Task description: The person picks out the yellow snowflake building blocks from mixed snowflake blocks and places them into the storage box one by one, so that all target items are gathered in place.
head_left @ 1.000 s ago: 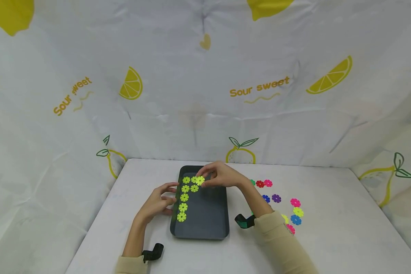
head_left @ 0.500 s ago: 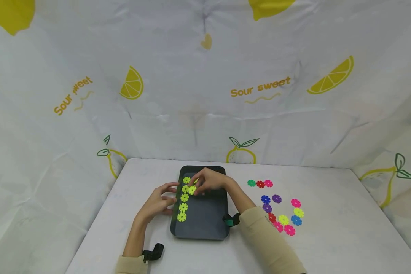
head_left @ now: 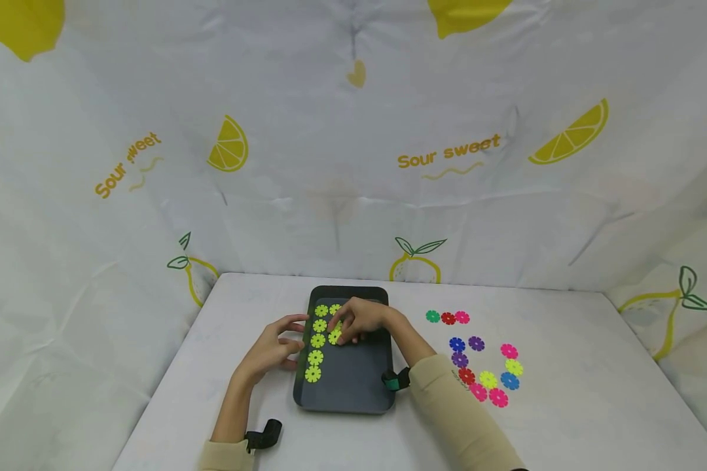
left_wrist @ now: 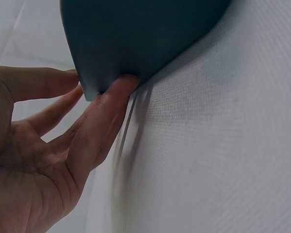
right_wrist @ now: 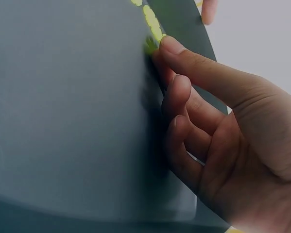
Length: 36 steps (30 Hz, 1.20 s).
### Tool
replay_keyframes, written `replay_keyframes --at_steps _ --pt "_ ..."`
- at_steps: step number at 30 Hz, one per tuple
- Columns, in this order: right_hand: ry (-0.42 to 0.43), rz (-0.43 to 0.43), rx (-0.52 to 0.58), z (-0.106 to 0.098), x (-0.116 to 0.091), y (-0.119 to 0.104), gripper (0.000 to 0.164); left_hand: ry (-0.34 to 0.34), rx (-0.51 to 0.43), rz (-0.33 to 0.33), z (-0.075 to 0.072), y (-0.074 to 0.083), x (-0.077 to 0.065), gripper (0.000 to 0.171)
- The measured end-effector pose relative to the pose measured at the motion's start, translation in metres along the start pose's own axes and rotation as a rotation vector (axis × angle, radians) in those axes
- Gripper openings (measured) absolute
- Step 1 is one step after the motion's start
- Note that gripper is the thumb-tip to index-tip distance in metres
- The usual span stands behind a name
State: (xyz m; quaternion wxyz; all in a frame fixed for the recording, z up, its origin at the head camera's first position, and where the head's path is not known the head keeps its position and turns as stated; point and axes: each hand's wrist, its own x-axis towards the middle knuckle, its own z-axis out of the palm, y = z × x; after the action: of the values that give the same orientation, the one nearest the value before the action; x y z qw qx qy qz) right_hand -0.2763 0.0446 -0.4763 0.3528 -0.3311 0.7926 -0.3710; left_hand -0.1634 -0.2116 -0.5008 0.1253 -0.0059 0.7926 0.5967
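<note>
My right hand [head_left: 361,318] is over the dark grey tray [head_left: 353,392], pinching a yellow snowflake disc [head_left: 334,337] between thumb and fingers. In the right wrist view this disc [right_wrist: 153,23] appears nearly edge-on at the fingertips, tilted above the tray floor. Several more yellow discs [head_left: 315,358] lie in a column along the tray's left side. Beside the top of that column, a second one starts with another yellow disc [head_left: 335,309], partly covered by my right hand. My left hand [head_left: 273,345] touches the tray's left outer side with its fingertips, fingers spread and loosely bent.
Right of the tray, several coloured discs lie on the white table [head_left: 577,366], including a green disc [head_left: 433,316], a purple disc [head_left: 476,343] and a blue disc [head_left: 509,381]. A white curtain [head_left: 330,216] with lemon prints hangs behind the table.
My right hand has moved toward me and slightly left over the tray, bringing the yellow disc from the top row down beside the left column. My left hand stays at the tray's side.
</note>
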Motion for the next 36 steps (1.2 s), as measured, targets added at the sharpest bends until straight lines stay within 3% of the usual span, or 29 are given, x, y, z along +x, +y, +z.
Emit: replay_keyframes --at_steps 24,36 --pt "0.002 0.042 -0.084 -0.001 -0.009 -0.011 0.029 0.016 0.002 -0.005 0.001 0.000 0.001 0.066" --pt "-0.014 -0.028 -0.087 -0.004 -0.020 -0.012 0.033 0.007 0.008 -0.002 0.001 -0.001 0.001 0.066"
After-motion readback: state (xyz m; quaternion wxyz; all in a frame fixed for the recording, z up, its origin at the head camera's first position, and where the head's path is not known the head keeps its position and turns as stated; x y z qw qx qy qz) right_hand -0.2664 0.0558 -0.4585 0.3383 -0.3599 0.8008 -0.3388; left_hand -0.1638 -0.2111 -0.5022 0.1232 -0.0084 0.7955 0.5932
